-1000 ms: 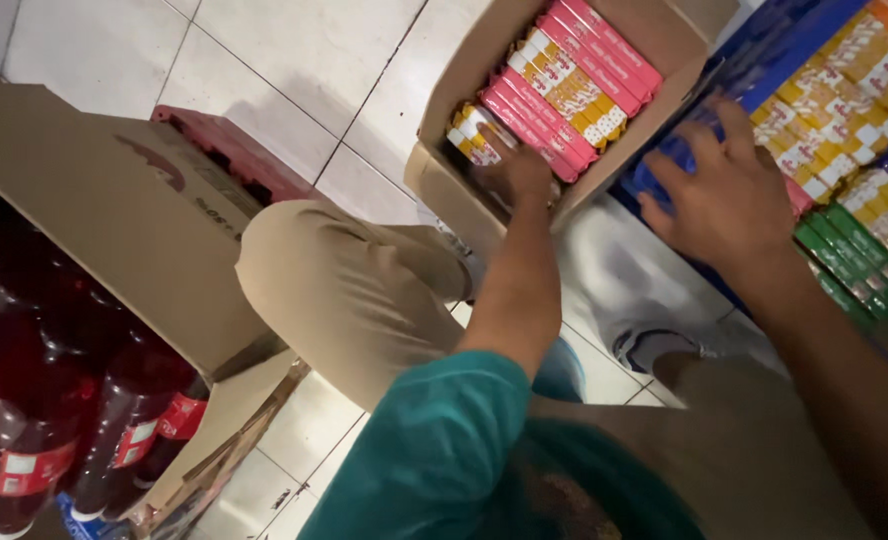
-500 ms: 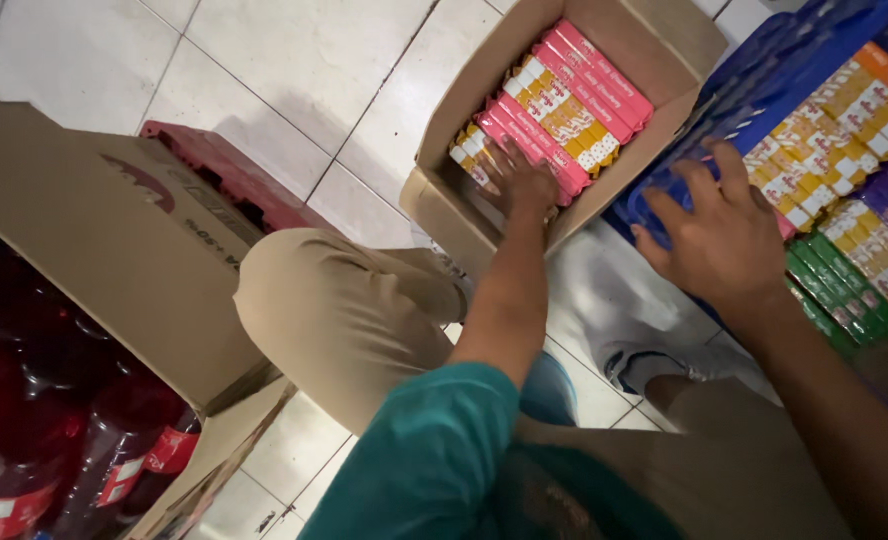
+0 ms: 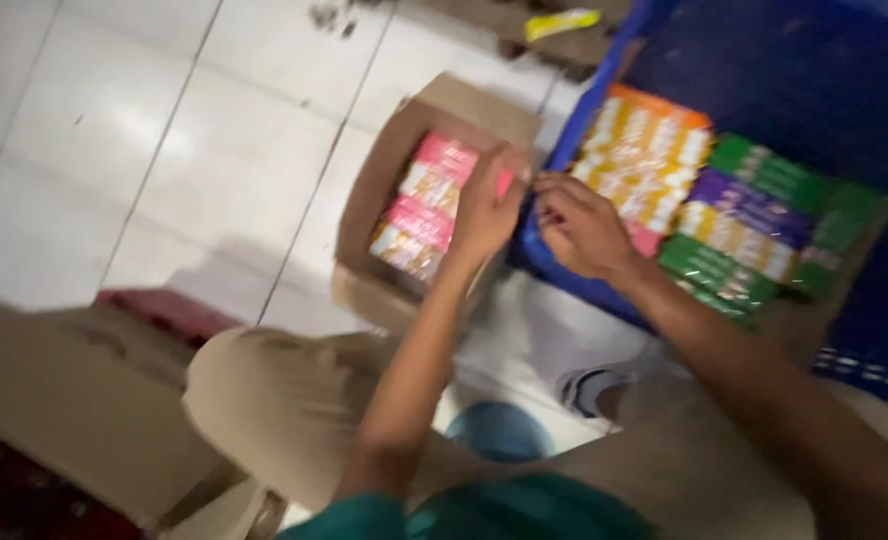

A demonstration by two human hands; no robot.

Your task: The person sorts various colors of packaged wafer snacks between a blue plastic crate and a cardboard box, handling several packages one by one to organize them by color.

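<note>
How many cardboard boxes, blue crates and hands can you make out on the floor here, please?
Cardboard boxes: 2, a small open one and a large one
Blue crates: 1
Hands: 2, left hand and right hand
Total: 5

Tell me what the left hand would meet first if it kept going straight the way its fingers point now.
The left hand points up and away over the cardboard box. Most likely it meets the pink packs at the box's far end first, then the far flap. The picture is blurred, so depth is uncertain.
</note>
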